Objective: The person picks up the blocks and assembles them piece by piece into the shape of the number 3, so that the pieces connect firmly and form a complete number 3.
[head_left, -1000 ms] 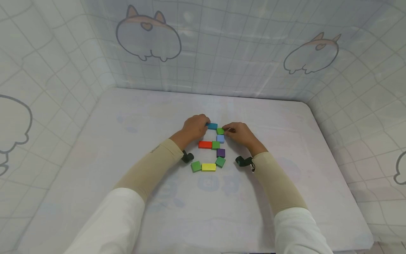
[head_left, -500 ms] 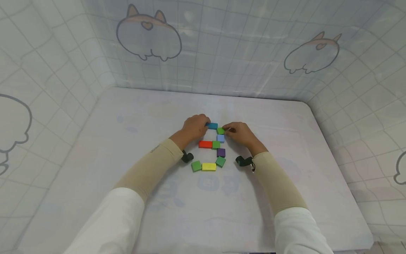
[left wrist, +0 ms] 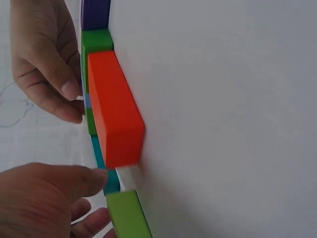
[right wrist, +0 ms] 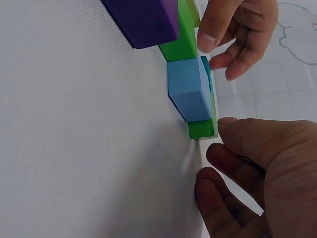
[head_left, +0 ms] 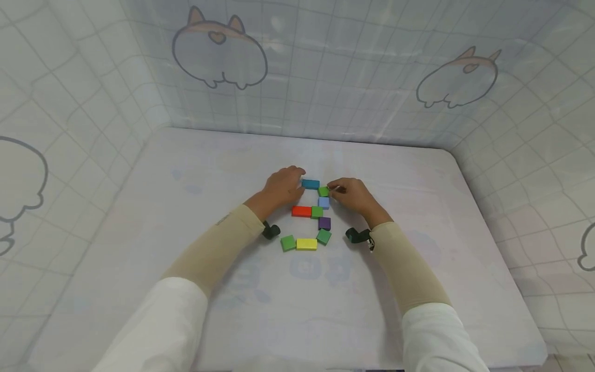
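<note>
Coloured wooden blocks lie in a connected shape on the white surface. My left hand [head_left: 281, 187] is beside the left end of the blue block [head_left: 310, 184], thumb and fingers spread. In the left wrist view, its fingers are next to a light green block [left wrist: 130, 215], which the hand hides from the head view; contact is unclear. My right hand [head_left: 352, 195] has loosely bent fingers at the right side of a green block [head_left: 323, 191]. In the right wrist view, its thumb is close to that green block [right wrist: 203, 130], and nothing is visibly pinched.
Below are a light blue block [head_left: 323, 203], a red block [head_left: 301, 211] meeting a green one [head_left: 317, 212], a purple block [head_left: 324, 223], and a yellow block [head_left: 307, 244] between two green ones. A tiled-pattern wall [head_left: 325, 93] rises behind the white surface [head_left: 260, 310].
My left hand has loosened and shifted slightly left, off the blue block, whose left end now shows. My right hand stays almost still by the green block. The blocks keep their arrangement.
</note>
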